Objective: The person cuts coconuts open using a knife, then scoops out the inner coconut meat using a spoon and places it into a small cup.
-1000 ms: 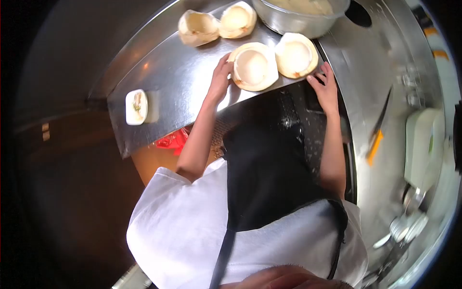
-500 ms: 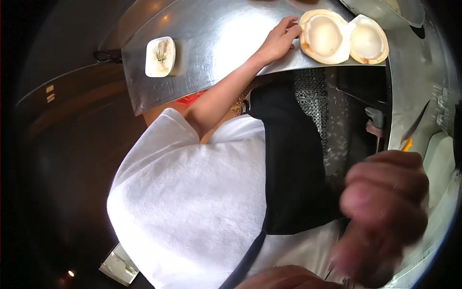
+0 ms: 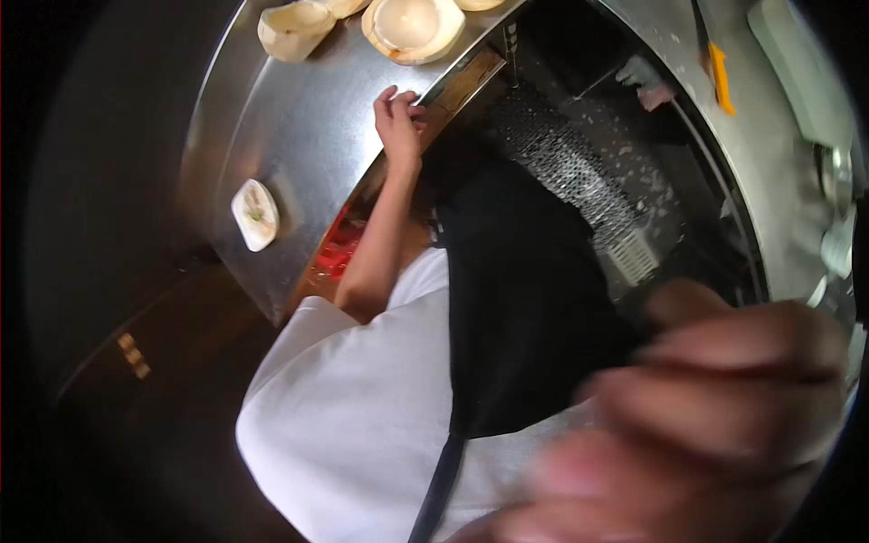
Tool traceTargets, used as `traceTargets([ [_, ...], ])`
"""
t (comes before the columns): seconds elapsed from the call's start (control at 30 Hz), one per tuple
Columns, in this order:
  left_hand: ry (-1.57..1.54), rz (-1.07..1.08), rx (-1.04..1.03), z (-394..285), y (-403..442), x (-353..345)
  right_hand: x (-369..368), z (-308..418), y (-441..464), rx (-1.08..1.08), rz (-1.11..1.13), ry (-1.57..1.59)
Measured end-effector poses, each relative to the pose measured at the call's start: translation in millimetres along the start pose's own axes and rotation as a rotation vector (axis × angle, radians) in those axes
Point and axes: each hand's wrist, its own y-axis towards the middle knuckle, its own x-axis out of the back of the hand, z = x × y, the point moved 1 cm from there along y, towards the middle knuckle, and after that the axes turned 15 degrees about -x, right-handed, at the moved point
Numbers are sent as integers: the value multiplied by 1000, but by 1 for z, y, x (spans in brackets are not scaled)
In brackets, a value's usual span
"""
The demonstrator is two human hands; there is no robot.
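My left hand is over the front edge of the steel counter, its fingers loosely bent and apart, with nothing visible in them. The nearest things are pale opened coconut halves at the back of the counter. One coconut half has a hollow white inside, and another coconut half sits to its left. My right hand is large and blurred close to the camera at lower right. Its fingers are curled in, and whatever they might hold is hidden.
A small white dish with whitish food stands on the counter's left part. At upper right a yellow-handled knife lies on another steel surface, near a pale green board or tub. Dark perforated matting covers the floor.
The view has turned and shifted, so the coconuts appear further up and left. My left hand has come away from the coconut half it was touching. My right hand looks larger and lower.
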Motion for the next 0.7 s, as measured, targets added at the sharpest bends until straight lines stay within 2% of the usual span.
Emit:
traceTargets([
  [0.13, -15, 144, -20, 12, -36, -28, 16, 4, -38, -70, -168, -126],
  [0.23, -80, 291, 84, 81, -51, -52, 37, -8, -79, -218, -311, -253],
  [0.33, -266, 616, -133, 64, -103, -87, 52, -20, -129, -446, -445, -401],
  [0.4, 82, 833, -148, 0, -135, -113, 60, -27, -159, -602, -500, -339],
  [0.43, 129, 963, -36, 4, -137, -131, 80, -32, -175, -645, -543, -272],
  [0.47, 40, 1040, -57, 18, -141, -140, 87, -35, -187, -660, -588, -282],
  [0.57, 198, 1163, 32, 20, -158, -177, 117, -32, -216, -702, -713, -326],
  [0.7, 298, 1428, -53, 40, -152, -233, 160, -39, -245, -799, -823, -388],
])
